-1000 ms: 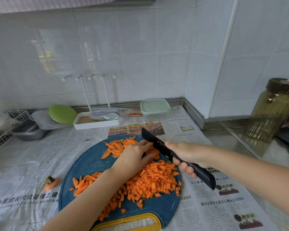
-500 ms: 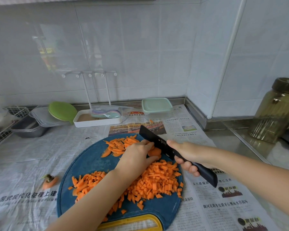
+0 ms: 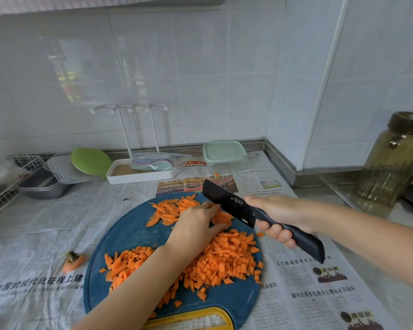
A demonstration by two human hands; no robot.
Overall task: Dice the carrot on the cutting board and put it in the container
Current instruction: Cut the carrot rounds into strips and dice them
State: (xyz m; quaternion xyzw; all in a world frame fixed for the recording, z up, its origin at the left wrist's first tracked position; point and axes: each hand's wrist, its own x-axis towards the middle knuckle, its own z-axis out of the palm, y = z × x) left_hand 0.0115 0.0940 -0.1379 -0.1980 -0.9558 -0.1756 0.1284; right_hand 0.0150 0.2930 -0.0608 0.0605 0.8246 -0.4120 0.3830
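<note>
A round blue cutting board (image 3: 129,236) with a yellow handle lies on newspaper. A heap of diced carrot (image 3: 227,260) covers its right half, and carrot strips (image 3: 169,210) lie at its far edge. My left hand (image 3: 196,225) pinches a carrot slice stack (image 3: 222,217) with curled fingers. My right hand (image 3: 279,215) grips the handle of a black knife (image 3: 229,202), its blade set against the slices beside my left fingers. A clear container with a mint green lid (image 3: 224,153) stands at the back by the wall.
A carrot top (image 3: 73,260) lies on the newspaper left of the board. At the back left are a white tray (image 3: 141,175) with a rack, a green lid (image 3: 91,160), clear boxes and grey metal pans (image 3: 43,184). A large jar (image 3: 393,160) stands right.
The knife has shifted slightly along the carrot slices while my left hand stays on them. The camera view has moved a little.
</note>
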